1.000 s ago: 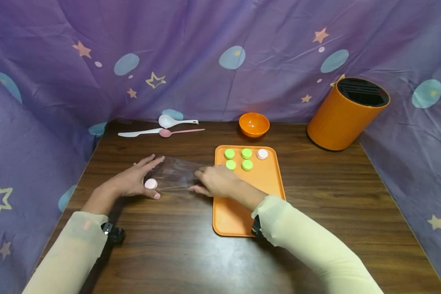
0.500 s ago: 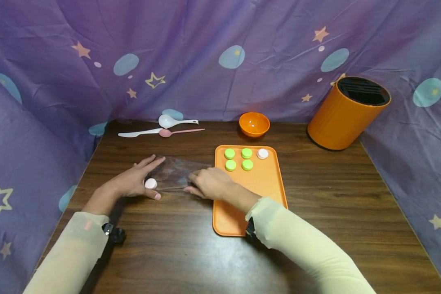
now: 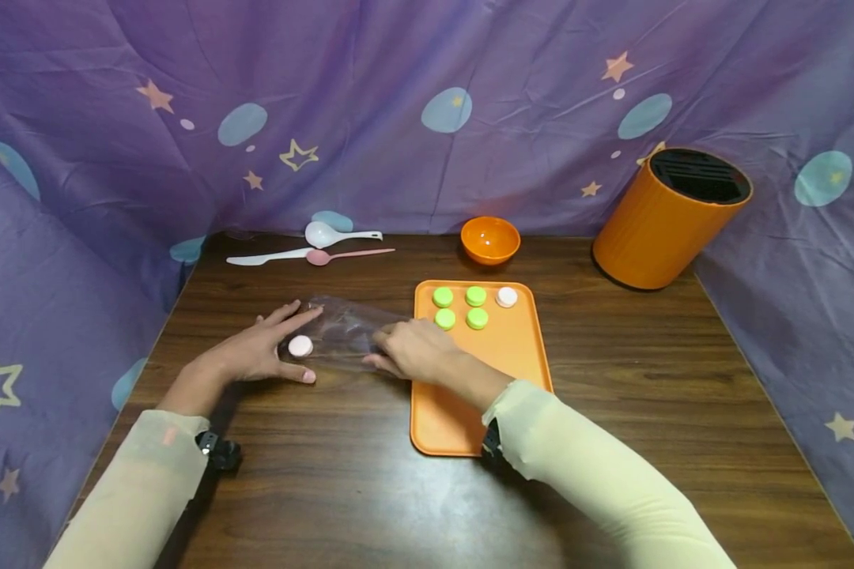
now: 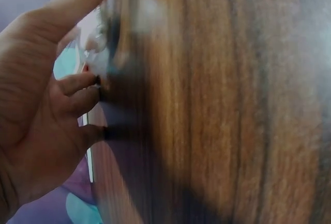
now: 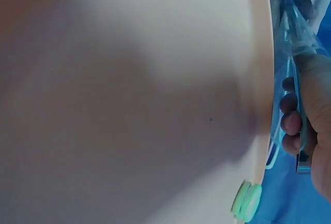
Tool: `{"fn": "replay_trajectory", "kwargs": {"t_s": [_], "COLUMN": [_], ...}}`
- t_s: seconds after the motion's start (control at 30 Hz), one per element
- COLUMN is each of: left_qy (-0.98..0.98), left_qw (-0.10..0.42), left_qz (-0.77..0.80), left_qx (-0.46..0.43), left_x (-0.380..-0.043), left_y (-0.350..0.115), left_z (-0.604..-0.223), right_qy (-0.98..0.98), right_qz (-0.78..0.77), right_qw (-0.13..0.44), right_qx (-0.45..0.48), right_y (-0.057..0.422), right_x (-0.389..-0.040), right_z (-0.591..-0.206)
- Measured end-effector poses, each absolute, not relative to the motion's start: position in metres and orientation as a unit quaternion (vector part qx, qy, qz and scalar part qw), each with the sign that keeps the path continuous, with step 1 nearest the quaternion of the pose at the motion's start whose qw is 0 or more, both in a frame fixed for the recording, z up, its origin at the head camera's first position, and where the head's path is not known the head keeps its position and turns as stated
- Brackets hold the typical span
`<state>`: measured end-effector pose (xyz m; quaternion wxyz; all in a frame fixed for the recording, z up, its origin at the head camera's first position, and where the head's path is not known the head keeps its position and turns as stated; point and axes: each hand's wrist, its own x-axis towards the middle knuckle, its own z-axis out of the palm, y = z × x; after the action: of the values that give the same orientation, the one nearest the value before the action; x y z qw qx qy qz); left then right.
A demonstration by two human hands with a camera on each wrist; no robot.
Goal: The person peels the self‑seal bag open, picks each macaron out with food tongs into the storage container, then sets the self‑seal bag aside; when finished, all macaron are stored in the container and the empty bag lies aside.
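Observation:
A clear plastic bag (image 3: 345, 336) stretches over the table between both hands. My left hand (image 3: 256, 348) lies at its left end, index finger and thumb spread apart and straight. Between them is a pale pink macaron (image 3: 300, 346), seen at the bag's left end. My right hand (image 3: 416, 349) grips the bag's right end above the left edge of an orange tray (image 3: 434, 419); in the right wrist view its fingers (image 5: 290, 123) curl round the clear film. On the tray sit several green macarons (image 3: 476, 296) and one pale pink macaron (image 3: 507, 297).
Behind the hands lie a white ladle (image 3: 322, 235), a white knife (image 3: 256, 259) and a pink spoon (image 3: 319, 257). An orange bowl (image 3: 490, 241) stands beyond the tray. At the back right is an orange knife block (image 3: 658, 237), before a purple curtain (image 3: 370, 95).
The macaron by my left hand has shifted slightly right and away from me. My right hand went a little left, then back right with the bag. My left hand has barely moved.

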<state>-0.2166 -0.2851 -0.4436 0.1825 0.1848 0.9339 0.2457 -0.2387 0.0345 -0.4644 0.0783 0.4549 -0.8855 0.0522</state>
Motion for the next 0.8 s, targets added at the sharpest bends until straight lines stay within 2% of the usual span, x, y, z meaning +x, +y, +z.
{"fn": "replay_trajectory", "kwargs": {"t_s": [0.1,0.3,0.4,0.53,0.8], "left_qy": [0.925,0.925,0.929,0.935,0.94], "left_qw": [0.176,0.137,0.155,0.173,0.157], "left_qz": [0.272,0.264,0.245,0.224,0.2], "left_qx": [0.199,0.236,0.229,0.216,0.226], "left_x": [-0.221,-0.26,-0.25,-0.221,-0.217], "left_y": [-0.295,-0.34,-0.329,-0.297,-0.292], "left_z": [-0.448,-0.517,-0.498,-0.444,-0.441], "right_qy": [-0.887,-0.889,-0.89,-0.893,-0.892], "right_qz": [0.046,0.046,0.045,0.043,0.036], "right_qw": [0.079,0.078,0.077,0.069,0.075], "right_qx": [0.452,0.449,0.447,0.443,0.444], "right_y": [0.036,0.037,0.037,0.039,0.043], "right_x": [-0.238,-0.237,-0.237,-0.237,-0.238], "right_z": [-0.463,-0.462,-0.461,-0.46,-0.461]}}
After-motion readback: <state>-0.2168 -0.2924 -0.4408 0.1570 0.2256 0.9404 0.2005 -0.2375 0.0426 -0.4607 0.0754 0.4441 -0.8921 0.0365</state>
